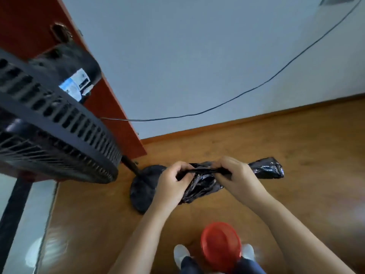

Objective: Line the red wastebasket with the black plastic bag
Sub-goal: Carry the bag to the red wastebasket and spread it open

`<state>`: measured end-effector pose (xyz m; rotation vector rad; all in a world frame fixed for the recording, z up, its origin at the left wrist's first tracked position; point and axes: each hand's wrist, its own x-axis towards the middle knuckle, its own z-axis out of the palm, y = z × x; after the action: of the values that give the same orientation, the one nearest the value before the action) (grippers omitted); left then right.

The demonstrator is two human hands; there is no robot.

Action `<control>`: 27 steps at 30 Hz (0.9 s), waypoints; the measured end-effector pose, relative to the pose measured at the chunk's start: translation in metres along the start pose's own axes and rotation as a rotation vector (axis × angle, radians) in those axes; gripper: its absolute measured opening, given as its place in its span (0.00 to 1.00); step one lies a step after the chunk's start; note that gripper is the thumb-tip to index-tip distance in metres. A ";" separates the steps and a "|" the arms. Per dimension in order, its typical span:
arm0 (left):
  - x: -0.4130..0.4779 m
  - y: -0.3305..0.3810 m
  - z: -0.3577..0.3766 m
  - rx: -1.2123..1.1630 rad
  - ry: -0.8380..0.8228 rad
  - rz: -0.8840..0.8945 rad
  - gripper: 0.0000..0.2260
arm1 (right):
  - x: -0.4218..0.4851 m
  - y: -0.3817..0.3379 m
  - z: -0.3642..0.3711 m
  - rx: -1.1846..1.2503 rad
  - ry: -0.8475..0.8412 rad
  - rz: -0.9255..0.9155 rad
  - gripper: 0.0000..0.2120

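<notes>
Head view: my left hand (173, 180) and right hand (235, 175) both pinch the black plastic bag (203, 182) in the air, fingers curled on a taut strip of film stretched between them. The rest hangs bunched, one end sticking out to the right. The red wastebasket (221, 246) stands below between my feet, unlined. If I pull too hard the thin film may tear; if I am gripping both layers together, the mouth will not open.
</notes>
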<state>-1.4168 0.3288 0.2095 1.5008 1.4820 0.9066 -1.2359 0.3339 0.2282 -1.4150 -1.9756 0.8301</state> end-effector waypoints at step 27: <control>-0.052 -0.010 0.012 -0.102 -0.714 0.322 0.12 | -0.196 -0.031 0.047 -0.442 0.522 0.400 0.24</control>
<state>-1.4130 0.2754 0.1981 1.7641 0.6819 0.5162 -1.2341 0.1318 0.2036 -2.0734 -1.5396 0.1293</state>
